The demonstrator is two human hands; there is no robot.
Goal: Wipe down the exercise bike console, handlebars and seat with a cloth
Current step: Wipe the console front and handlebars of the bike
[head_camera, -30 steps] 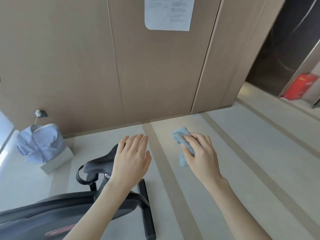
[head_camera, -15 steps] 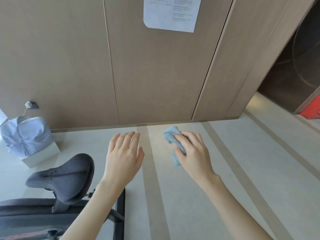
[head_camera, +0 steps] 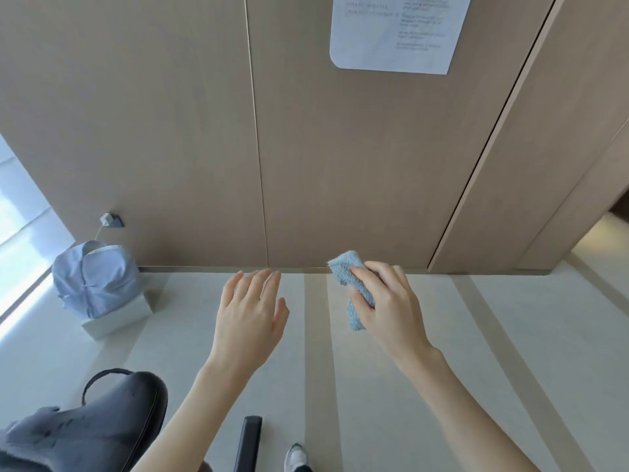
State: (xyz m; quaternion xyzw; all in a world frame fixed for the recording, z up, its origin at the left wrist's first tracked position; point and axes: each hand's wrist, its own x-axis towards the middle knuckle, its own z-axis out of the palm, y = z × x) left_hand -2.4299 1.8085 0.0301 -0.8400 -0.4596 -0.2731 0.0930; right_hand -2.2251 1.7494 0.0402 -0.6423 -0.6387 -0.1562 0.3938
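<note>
The right hand (head_camera: 391,311) gripped the cloth (head_camera: 342,269); the left hand (head_camera: 250,315) was open. The cloth likely needed pressing flat on the seat (head_camera: 102,413).

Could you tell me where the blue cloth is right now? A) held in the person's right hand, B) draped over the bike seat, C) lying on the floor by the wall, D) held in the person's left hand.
A: the blue cloth is gripped in the right hand, up in the air away from the bike seat, while the left hand is open and holds nothing.
</note>
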